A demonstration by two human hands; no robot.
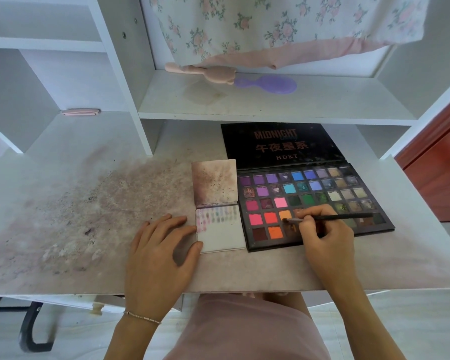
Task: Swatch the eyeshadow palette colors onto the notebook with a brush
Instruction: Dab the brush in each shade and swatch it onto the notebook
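Note:
An open black eyeshadow palette [322, 188] with several coloured pans lies on the desk, its lid flat behind it. To its left sits a small open notebook [224, 235]; its lower page carries rows of faint swatches at the top. My right hand [322, 229] pinches a thin black brush [335, 217], and the bristle tip touches an orange pan in the palette's lower rows. My left hand [161, 245] lies flat on the desk, fingers straight, its fingertips and thumb against the notebook's left edge.
The white desk top [89, 216] is stained with powder to the left. A shelf behind holds a purple hairbrush [268, 84] and a pink brush [205, 71]. A floral cloth [283, 24] hangs above. A red cabinet [442, 167] stands at right.

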